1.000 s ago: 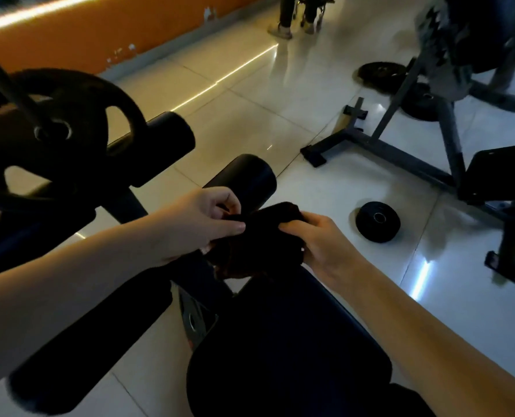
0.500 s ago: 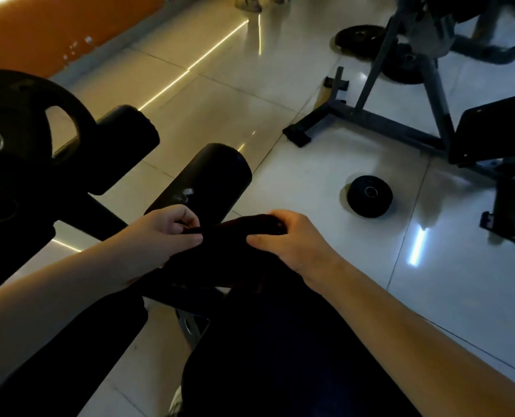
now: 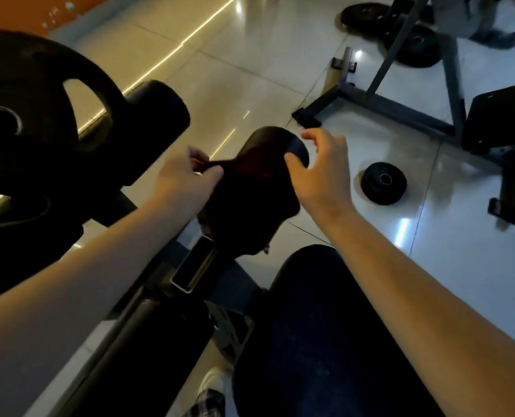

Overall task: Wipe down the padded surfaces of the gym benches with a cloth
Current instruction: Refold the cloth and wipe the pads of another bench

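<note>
A dark cloth [image 3: 250,206] is draped over the black roller pad [image 3: 295,147] at the front of the bench and hangs down below it. My left hand [image 3: 187,182] pinches the cloth's left edge. My right hand [image 3: 322,170] arches over the roller's right end with curved, spread fingers. Its thumb touches the pad, and it holds no cloth. The bench's dark seat pad [image 3: 310,326] lies under my right forearm. A second roller pad [image 3: 160,115] sits to the left.
A large weight plate [image 3: 24,100] hangs at the left. A small plate [image 3: 384,183] lies on the tiled floor to the right. Another bench's grey frame [image 3: 400,109] and its dark pad [image 3: 502,115] stand at the right, with more plates [image 3: 415,46] behind. My shoe [image 3: 214,383] is below.
The cloth was bunched between both hands; now it is spread over the roller pad. My right hand has let go of it and moved to the roller's end. The view has tilted downward.
</note>
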Demonstrator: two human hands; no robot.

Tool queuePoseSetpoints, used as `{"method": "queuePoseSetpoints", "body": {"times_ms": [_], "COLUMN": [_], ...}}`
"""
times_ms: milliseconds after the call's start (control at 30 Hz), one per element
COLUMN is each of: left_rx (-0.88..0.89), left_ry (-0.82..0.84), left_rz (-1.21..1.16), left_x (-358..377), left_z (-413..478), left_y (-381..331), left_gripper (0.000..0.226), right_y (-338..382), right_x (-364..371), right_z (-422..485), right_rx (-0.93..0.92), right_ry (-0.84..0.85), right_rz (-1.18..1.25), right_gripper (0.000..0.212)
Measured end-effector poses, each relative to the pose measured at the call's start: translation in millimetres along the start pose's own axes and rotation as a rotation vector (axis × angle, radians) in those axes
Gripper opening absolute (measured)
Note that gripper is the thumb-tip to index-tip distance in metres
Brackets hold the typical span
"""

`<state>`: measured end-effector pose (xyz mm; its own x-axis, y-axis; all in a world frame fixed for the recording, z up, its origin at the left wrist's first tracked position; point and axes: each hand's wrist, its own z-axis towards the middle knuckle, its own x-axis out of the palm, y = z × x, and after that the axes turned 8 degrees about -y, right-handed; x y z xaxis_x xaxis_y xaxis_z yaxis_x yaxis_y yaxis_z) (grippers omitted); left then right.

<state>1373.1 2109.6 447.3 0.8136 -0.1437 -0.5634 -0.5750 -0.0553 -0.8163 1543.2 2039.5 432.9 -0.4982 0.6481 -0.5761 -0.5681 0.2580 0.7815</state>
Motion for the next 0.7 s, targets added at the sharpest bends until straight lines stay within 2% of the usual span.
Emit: {"method": "queuePoseSetpoints", "body": {"times_ms": [67,133,200,267,333,467,600,700], "left_rx": [-0.051,-0.057,0.049,0.149,0.187,0.211,0.340,0.346], "left_ry": [0.144,0.309,0.382,0.399,0.430,0.498,0.607,0.650], "left_rz": [0.041,0.077,0.171,0.224,0.182,0.144,0.358,0.425], "left_x": [-2.3,-7.7,-10.7,-13.3,-15.0,-19.9,-19.4,-16.6], "left_z": [-1.9,-10.0,-17.9,-22.4,-21.0,-9.7,3.3,6.4], "left_y": [12.0,24.6,41.5,52.4,57.0,58.9,52.4,45.5], "left_gripper": [0.051,0.081,0.091,0.094,0.100,0.105,0.106,0.109], "right_y": [4.8,12.8,19.0,20.6,20.6,18.0,17.0,15.3], "right_x": [16.9,34.9,51.9,63.5,71.6,82.7,86.9,84.7], "right_z": [-20.5,-44.6,-70.2,-86.8,-80.5,-28.7,13.1,0.8], "right_rx": [-0.088,-0.070,-0.038,0.000,0.060,0.158,0.206,0.165], "right_ry": [-0.009,0.143,0.303,0.316,0.275,0.172,0.162,0.139], "right_rz": [-0.149,-0.271,-0.382,-0.406,-0.354,-0.309,-0.379,-0.294], "right_gripper": [0.055,0.075,0.090,0.098,0.096,0.079,0.066,0.061]}}
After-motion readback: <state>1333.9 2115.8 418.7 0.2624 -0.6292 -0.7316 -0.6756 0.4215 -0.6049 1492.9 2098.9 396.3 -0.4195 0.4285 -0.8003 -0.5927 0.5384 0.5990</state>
